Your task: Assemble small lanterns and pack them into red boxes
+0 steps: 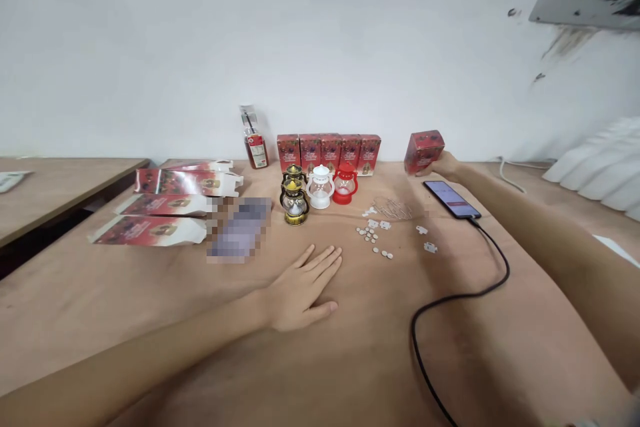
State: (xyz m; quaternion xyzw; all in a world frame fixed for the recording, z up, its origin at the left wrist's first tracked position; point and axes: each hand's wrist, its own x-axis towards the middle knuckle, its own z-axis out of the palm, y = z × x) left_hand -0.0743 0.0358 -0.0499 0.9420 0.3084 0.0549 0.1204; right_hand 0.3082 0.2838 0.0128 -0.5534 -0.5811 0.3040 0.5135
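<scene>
My left hand (305, 290) lies flat on the table (360, 360), palm down with fingers stretched out and nothing in it. At the back right, my right hand (443, 165) grips a red printed carton (424, 150) by its lower right side; part of the fingers is hidden behind it. Small lanterns stand mid-table: a white one (321, 187), a red one (345, 184) and two black-and-gold ones, the front one (295, 203) partly covering the other. Several more red cartons (331, 150) form an upright row behind them.
Several flattened cartons (160, 230) lie at left beside a pixelated flat item (240, 230). Small round pieces (370, 235), white cut-out parts (430, 247) and thin wires (395, 208) are scattered right of centre. A phone (451, 200) trails a black cable (450, 297). A bottle (257, 147) stands near the wall.
</scene>
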